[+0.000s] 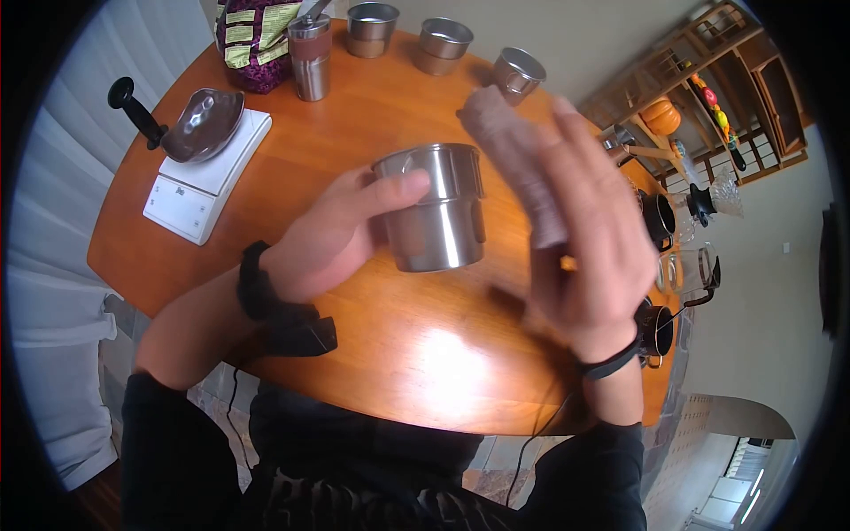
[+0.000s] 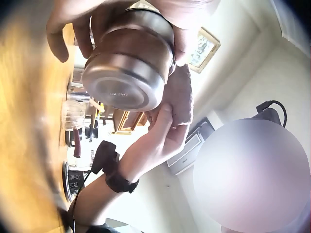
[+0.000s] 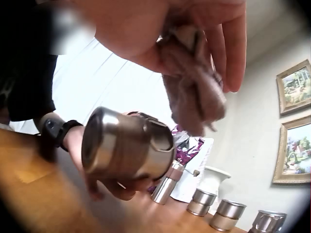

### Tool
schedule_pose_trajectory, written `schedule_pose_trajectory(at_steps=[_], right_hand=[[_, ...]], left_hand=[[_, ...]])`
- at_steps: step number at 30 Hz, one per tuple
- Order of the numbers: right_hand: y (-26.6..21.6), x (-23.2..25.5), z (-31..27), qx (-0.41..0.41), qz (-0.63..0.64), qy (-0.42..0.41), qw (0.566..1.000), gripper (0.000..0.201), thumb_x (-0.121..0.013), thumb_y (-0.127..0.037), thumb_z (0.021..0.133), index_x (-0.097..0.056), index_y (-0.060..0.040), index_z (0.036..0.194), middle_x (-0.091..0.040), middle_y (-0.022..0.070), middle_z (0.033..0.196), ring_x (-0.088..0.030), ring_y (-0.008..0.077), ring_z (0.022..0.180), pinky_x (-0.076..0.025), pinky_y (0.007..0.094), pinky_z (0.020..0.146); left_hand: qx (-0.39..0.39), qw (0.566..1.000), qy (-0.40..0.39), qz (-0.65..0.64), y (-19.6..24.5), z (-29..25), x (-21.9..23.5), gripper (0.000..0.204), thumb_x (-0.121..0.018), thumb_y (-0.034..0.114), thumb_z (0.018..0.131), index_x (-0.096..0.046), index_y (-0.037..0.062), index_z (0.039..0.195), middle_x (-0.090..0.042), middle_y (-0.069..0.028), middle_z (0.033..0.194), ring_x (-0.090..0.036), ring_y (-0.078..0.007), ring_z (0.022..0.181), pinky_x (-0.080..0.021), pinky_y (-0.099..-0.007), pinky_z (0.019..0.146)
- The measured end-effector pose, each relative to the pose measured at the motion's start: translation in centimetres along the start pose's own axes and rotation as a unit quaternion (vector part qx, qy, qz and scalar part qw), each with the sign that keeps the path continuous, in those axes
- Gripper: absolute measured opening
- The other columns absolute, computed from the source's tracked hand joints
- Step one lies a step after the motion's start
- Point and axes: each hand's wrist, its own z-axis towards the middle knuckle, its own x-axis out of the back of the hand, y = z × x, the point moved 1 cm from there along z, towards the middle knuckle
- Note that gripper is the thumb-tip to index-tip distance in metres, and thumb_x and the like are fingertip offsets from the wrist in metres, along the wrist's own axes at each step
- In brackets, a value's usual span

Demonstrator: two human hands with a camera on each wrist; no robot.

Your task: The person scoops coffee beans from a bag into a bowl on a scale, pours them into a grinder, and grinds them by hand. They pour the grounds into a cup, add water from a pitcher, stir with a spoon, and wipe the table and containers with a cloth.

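My left hand [image 1: 329, 232] grips a stainless steel cup [image 1: 436, 226] around its side, the thumb lying across the front near the rim. It is held over the wooden table, nearly upright in the head view; its round base [image 2: 119, 90] faces the left wrist camera. Folding handles show on its side [image 3: 158, 138] in the right wrist view. Just right of the cup, my right hand [image 1: 602, 234], blurred, holds a bunched grey-brown cloth [image 1: 518, 164]. In the right wrist view the cloth [image 3: 194, 97] hangs from the fingers, apart from the cup.
Three similar cups [image 1: 443, 44] line the table's far edge beside a hand grinder [image 1: 310, 66] and a purple bag [image 1: 257, 44]. At left, a white scale [image 1: 190, 199] bears a dark bowl [image 1: 205, 124]. Black mugs [image 1: 657, 329] and a glass carafe [image 1: 695, 265] stand along the right edge.
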Motion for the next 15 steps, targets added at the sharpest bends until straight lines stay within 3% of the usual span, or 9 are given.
schedule_pose_trajectory(at_steps=[4,7,10,15], right_hand=[[-3.2,-2.0,-0.8,0.027,0.009,-0.075,0.997,0.051,-0.07,-0.001,0.083,-0.064,0.0031,0.134,-0.066,0.0251,0.136,-0.065,0.043,0.124,-0.057,0.0475,0.101],[-3.3,-2.0,-0.6,0.015,0.061,-0.111,0.992,0.055,-0.072,-0.002,0.083,-0.062,0.0029,0.137,-0.062,0.0266,0.141,-0.064,0.0455,0.125,-0.056,0.0472,0.102],[-2.3,-2.3,-0.6,0.019,0.076,-0.085,0.993,0.058,-0.072,0.0,0.081,-0.061,0.0038,0.138,-0.06,0.0277,0.143,-0.063,0.0465,0.125,-0.055,0.0467,0.103],[-2.0,-2.0,-0.8,-0.01,0.109,-0.065,0.992,0.066,-0.064,0.014,0.076,-0.056,0.0061,0.142,-0.057,0.0292,0.146,-0.061,0.0469,0.129,-0.053,0.0466,0.107]], left_hand=[[-0.035,0.999,-0.028,-0.007,-0.5,-0.6,0.6,0.048,-0.054,0.033,0.108,-0.048,0.0016,0.145,-0.062,-0.0082,0.136,-0.061,-0.0194,0.126,-0.046,-0.0403,0.112],[-0.014,0.998,-0.05,-0.04,-0.3,-0.2,1.9,0.049,-0.055,0.029,0.107,-0.046,0.0027,0.148,-0.061,-0.0088,0.138,-0.059,-0.0212,0.129,-0.044,-0.042,0.114],[-0.024,0.997,-0.033,-0.058,0.3,-0.2,0.9,0.055,-0.059,0.029,0.104,-0.043,0.0027,0.15,-0.06,-0.0105,0.141,-0.058,-0.0223,0.132,-0.042,-0.0426,0.116],[-0.035,0.993,-0.075,-0.084,0.5,-0.3,1.3,0.057,-0.06,0.031,0.103,-0.044,0.0025,0.151,-0.059,-0.0094,0.144,-0.058,-0.0219,0.131,-0.044,-0.042,0.113]])
